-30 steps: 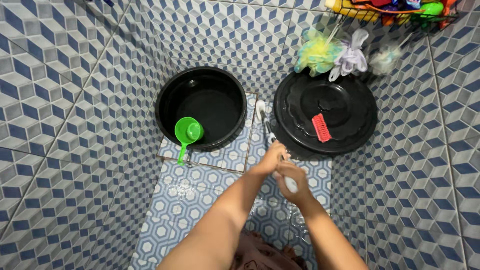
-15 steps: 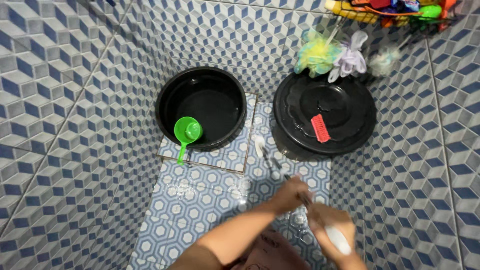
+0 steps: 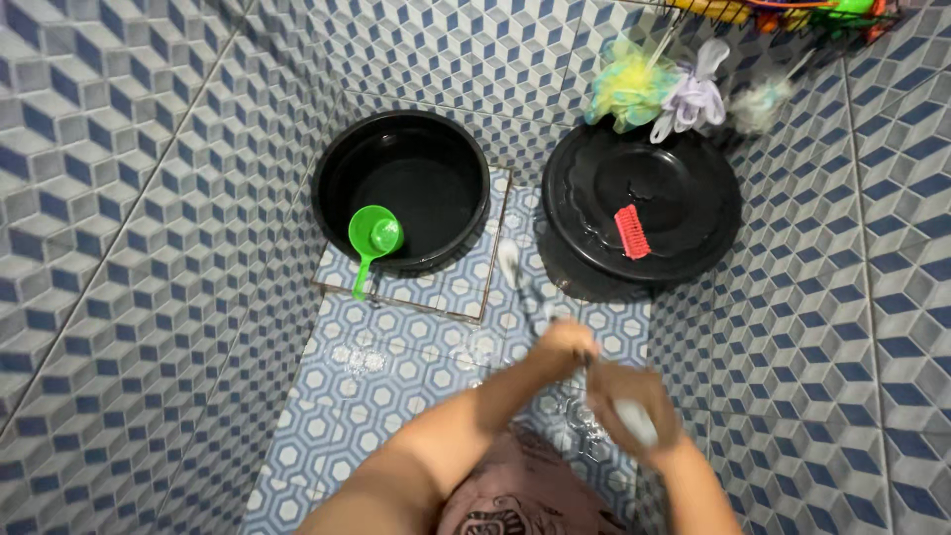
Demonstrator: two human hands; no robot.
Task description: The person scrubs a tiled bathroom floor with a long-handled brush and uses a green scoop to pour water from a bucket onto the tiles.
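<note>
Well, tiled floor (image 3: 396, 396) w/ two black tubs (image 3: 401, 188), green scoop (image 3: 373, 238) in the left one. Long brush (image 3: 515, 272) lies betw. tubs, head on wet tile; light, stiff, prob. slippery, best gripped mid-handle. Left hand (image 3: 560, 347) and right hand (image 3: 629, 406) both clamped on its handle. Vs. half a sec ago, brush pushed forward again.

Colourful packets (image 3: 792, 12) in wire rack (image 3: 693, 10) at top right edge, mostly cut off: yellow, orange, green, red. No labels, signs or screens.
</note>
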